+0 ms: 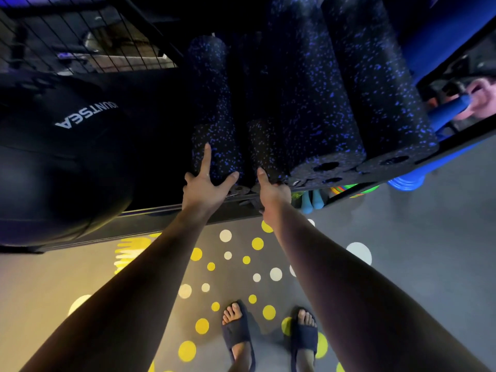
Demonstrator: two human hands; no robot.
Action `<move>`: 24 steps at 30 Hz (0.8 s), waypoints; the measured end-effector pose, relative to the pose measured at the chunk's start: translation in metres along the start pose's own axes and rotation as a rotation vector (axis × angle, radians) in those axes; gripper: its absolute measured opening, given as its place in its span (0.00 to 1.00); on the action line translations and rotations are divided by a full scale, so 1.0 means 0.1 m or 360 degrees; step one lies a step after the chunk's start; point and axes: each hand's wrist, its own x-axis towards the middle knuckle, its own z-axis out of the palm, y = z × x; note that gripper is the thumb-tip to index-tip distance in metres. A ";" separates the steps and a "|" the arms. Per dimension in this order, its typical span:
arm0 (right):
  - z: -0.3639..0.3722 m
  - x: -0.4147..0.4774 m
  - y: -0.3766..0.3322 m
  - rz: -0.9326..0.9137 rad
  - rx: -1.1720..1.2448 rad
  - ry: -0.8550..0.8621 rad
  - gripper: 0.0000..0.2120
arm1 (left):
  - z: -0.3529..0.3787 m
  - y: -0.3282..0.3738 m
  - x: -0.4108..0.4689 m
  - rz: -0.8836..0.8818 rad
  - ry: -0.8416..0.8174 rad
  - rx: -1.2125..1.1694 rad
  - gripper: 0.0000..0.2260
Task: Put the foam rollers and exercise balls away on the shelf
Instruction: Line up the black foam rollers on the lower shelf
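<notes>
I see both arms stretched out to the shelf edge (150,214), where black foam rollers flecked with blue lie side by side, ends toward me. My left hand (208,183) is spread wide, fingers splayed against the end of the leftmost roller (214,130), index finger pointing up along its side. My right hand (271,190) sits on the end of the next roller (264,146), index finger extended on the foam and the other fingers curled under; I cannot tell whether they grip anything. Two thicker rollers (319,108) lie just to the right, touching each other. A large black exercise ball (53,157) with white lettering rests on the same shelf, well to the left. Below, sandalled feet (237,331) stand on a grey floor (416,237) with yellow and white dots.
</notes>
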 end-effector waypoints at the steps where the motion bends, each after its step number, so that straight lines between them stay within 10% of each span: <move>1: 0.00 0.01 0.00 0.0026 0.0012 -0.0006 0.27 | 0.00 -0.01 0.00 -0.0006 0.0007 -0.0020 0.43; 24: -0.22 0.03 -0.01 -0.0039 0.0006 -0.0247 0.18 | -0.04 0.15 -0.04 -0.0048 0.0025 -0.0081 0.45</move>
